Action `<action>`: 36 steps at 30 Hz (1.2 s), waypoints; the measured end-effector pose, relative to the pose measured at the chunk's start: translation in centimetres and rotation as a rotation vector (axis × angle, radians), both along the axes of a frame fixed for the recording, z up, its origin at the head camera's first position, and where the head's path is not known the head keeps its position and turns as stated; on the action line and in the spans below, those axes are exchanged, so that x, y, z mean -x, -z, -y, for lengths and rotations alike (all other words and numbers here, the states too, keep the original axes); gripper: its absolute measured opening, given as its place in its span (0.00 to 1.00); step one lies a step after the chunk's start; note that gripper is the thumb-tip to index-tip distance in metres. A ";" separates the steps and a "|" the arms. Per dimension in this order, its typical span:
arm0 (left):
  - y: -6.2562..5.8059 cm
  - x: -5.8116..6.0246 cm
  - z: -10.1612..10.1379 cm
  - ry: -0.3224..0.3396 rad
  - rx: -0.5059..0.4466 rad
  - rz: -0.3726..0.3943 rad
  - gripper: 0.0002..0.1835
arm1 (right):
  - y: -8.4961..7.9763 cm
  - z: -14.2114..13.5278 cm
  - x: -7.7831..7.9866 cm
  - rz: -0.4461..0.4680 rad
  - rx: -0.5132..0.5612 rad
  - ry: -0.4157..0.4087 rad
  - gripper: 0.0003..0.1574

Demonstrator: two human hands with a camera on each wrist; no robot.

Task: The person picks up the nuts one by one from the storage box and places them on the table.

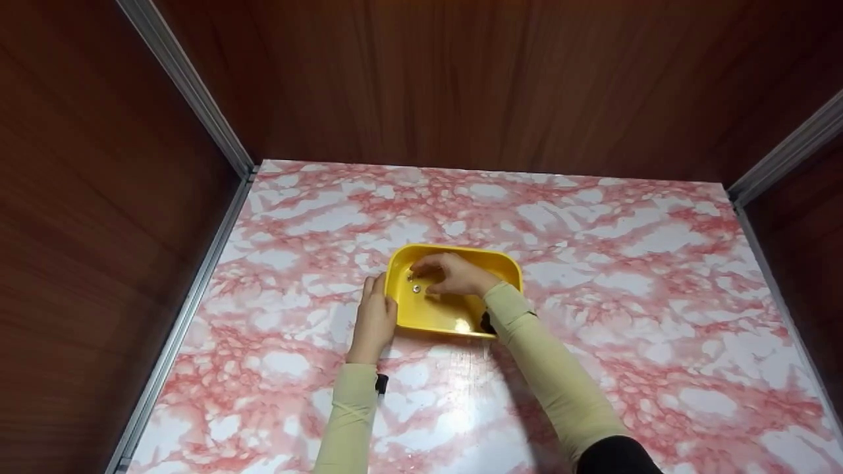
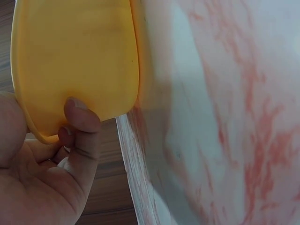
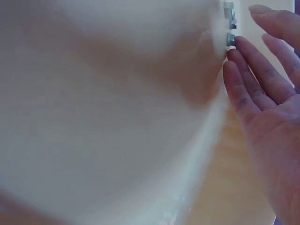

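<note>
A yellow plastic bin (image 1: 454, 327) with rounded corners sits on the marbled tabletop. My left hand (image 1: 375, 320) holds its left wall; in the left wrist view a bent finger (image 2: 82, 117) presses the yellow wall (image 2: 79, 56), with the thumb side by the rim. Inside the bin, my right hand (image 1: 456, 275) reaches toward the left end, thumb and fingers spread apart. Several small metal pieces, looking like nuts, lie there, one a small nut (image 1: 416, 289) near the fingers. In the right wrist view the fingertips are right at a metal nut (image 3: 230, 39).
A red-and-white marbled tabletop (image 1: 316, 217) surrounds the bin. Dark wood panels (image 1: 448, 85) stand behind and at both sides, with metal rails (image 1: 191, 85) along the corners.
</note>
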State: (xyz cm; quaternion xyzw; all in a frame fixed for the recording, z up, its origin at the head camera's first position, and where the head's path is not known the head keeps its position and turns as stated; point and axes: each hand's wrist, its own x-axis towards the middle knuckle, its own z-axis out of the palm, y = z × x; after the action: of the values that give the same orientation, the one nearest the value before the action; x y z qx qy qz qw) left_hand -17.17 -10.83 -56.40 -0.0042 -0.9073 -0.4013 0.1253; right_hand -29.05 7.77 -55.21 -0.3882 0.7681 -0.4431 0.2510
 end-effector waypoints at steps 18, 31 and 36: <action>0.1 0.0 0.0 -0.004 0.000 -0.006 0.24 | -0.1 0.0 0.1 -0.010 -0.017 0.002 0.27; -0.1 0.0 0.0 -0.004 -0.006 0.002 0.24 | 0.2 0.1 0.2 -0.085 -0.078 0.018 0.25; 0.0 0.0 0.0 0.001 -0.007 -0.003 0.24 | 0.3 0.1 0.2 -0.088 -0.085 0.020 0.25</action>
State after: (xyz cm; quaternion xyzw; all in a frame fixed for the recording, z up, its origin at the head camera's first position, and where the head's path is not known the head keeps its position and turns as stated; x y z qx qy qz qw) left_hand -17.20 -10.83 -56.42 -0.0048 -0.9057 -0.4046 0.1264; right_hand -29.24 7.64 -55.53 -0.3887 0.8004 -0.3948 0.2289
